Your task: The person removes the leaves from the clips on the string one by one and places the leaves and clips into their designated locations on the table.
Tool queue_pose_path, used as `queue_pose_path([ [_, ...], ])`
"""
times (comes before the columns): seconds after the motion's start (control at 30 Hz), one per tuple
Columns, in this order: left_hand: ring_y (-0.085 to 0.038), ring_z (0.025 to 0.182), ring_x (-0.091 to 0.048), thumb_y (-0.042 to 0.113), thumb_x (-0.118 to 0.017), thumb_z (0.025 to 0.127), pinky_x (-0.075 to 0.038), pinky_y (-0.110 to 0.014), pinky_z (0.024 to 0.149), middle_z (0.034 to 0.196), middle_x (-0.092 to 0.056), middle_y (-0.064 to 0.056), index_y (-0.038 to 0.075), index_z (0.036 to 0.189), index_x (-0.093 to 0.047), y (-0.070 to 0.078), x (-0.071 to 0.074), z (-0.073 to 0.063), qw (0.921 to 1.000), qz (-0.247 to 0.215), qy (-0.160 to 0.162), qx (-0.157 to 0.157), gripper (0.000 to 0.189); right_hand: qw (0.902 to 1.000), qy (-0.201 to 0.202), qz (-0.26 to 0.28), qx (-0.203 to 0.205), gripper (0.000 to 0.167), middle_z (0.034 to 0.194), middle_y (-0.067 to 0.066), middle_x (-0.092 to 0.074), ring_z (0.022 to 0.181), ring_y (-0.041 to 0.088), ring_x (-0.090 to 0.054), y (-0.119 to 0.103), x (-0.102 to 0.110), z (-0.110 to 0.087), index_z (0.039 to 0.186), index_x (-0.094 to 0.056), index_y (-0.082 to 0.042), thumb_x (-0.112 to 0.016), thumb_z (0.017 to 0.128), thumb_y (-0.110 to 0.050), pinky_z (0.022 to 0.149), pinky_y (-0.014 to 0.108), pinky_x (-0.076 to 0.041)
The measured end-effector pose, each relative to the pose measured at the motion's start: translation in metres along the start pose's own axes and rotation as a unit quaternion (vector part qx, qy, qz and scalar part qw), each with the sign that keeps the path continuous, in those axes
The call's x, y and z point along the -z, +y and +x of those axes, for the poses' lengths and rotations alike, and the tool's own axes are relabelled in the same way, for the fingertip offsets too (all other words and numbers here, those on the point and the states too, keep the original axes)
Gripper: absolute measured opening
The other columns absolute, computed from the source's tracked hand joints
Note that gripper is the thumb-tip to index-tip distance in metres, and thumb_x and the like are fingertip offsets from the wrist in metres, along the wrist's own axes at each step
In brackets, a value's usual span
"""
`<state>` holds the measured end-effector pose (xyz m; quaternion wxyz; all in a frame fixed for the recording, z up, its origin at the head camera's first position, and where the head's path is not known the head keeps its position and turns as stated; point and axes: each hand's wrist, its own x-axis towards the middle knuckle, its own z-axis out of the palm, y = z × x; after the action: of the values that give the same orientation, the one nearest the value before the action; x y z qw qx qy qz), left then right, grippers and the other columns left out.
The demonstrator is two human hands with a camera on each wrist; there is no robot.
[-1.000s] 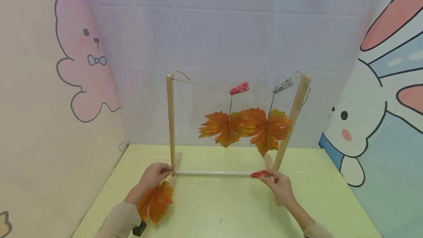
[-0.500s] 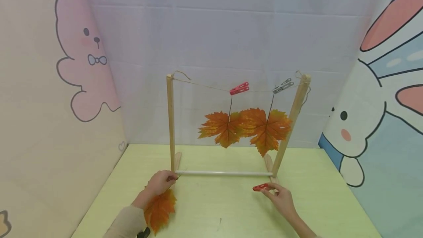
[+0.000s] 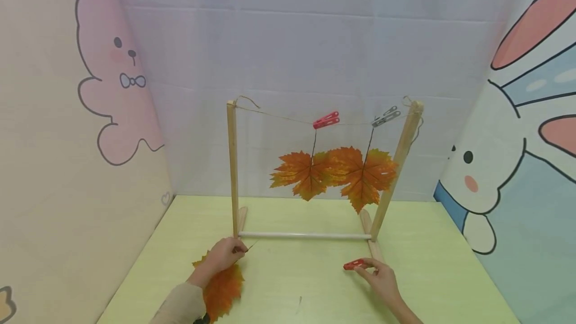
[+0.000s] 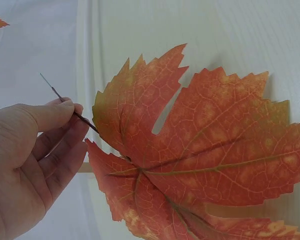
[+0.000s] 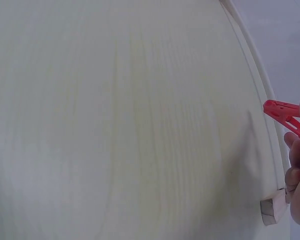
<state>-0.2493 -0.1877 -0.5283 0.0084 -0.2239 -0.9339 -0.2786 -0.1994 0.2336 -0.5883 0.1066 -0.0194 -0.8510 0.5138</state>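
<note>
My left hand pinches the thin dark stem of an orange artificial maple leaf between thumb and fingers; in the head view the forearm covers part of the leaf. A red clothespin is held by its handle end in my right hand, with the tip pointing left. Behind the hands, two more maple leaves hang from a string: the left leaf under a pink-red clothespin, the right leaf under a grey clothespin.
The string runs between two wooden posts, the left post and the right post. A white rod joins them low down, above the pale yellow table. Curtains with cartoon rabbits enclose the sides.
Both hands have come down and nearer: the left hand with its leaf has shifted rightward from the left post, and the right hand has lowered the red clothespin from the rod.
</note>
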Motion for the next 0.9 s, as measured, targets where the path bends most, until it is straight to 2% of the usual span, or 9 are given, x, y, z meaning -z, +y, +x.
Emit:
queue_pose_path([
  [0.13,-0.015,0.069,-0.060,0.002,-0.067,0.078,-0.048,-0.027,0.062,0.075,-0.065,-0.001,0.002,0.083,-0.070,0.001,-0.002,-0.003,1.0000,-0.008,0.002,0.005,0.006,0.9998,-0.010,-0.003,-0.015,0.023,0.073,-0.001,-0.065,0.037,-0.002,-0.028,0.003,-0.002,-0.001,0.090,-0.069,-0.003,-0.075,0.073,-0.018,0.036,0.019,-0.028],
  [0.3,-0.014,0.070,-0.060,0.004,-0.068,0.078,-0.049,-0.028,0.063,0.076,-0.065,-0.002,0.003,0.083,-0.069,0.000,-0.006,-0.003,0.9998,-0.015,0.014,0.004,0.005,0.9998,-0.001,-0.015,-0.014,0.026,0.074,0.002,-0.066,0.043,-0.001,-0.035,0.006,-0.004,-0.001,0.091,-0.069,-0.001,-0.076,0.072,-0.018,0.041,0.019,-0.032],
  [0.47,-0.010,0.068,-0.057,0.004,-0.068,0.078,-0.048,-0.025,0.062,0.077,-0.063,0.002,0.007,0.081,-0.069,-0.005,-0.014,-0.004,0.9988,-0.035,0.012,0.032,0.004,0.9997,0.001,-0.020,-0.013,0.028,0.073,0.001,-0.065,0.040,-0.001,-0.033,0.010,-0.005,-0.002,0.092,-0.069,0.001,-0.076,0.072,-0.017,0.040,0.019,-0.032],
  [0.6,-0.010,0.068,-0.056,0.004,-0.067,0.079,-0.047,-0.025,0.062,0.077,-0.063,0.003,0.006,0.081,-0.069,-0.009,-0.020,-0.004,0.9966,-0.059,0.012,0.057,0.004,0.9998,0.001,-0.018,-0.007,0.028,0.072,0.001,-0.065,0.038,-0.002,-0.031,0.010,-0.005,-0.004,0.092,-0.068,0.002,-0.076,0.072,-0.016,0.038,0.020,-0.032],
  [0.8,-0.011,0.070,-0.057,0.005,-0.067,0.079,-0.047,-0.024,0.063,0.077,-0.065,0.001,0.004,0.082,-0.070,-0.013,-0.026,-0.005,0.9925,-0.094,0.032,0.071,0.004,0.9994,0.002,-0.031,0.018,0.029,0.074,0.003,-0.065,0.039,-0.003,-0.031,0.010,-0.005,-0.007,0.094,-0.067,0.005,-0.075,0.072,-0.012,0.038,0.020,-0.032],
  [0.9,-0.012,0.071,-0.058,0.005,-0.067,0.079,-0.047,-0.023,0.062,0.078,-0.066,0.000,0.003,0.083,-0.070,-0.014,-0.029,-0.007,0.9903,-0.110,0.042,0.073,0.005,0.9992,-0.005,-0.035,0.016,0.030,0.075,0.003,-0.065,0.040,-0.003,-0.030,0.010,-0.005,-0.008,0.095,-0.067,0.005,-0.074,0.072,-0.012,0.039,0.019,-0.031],
])
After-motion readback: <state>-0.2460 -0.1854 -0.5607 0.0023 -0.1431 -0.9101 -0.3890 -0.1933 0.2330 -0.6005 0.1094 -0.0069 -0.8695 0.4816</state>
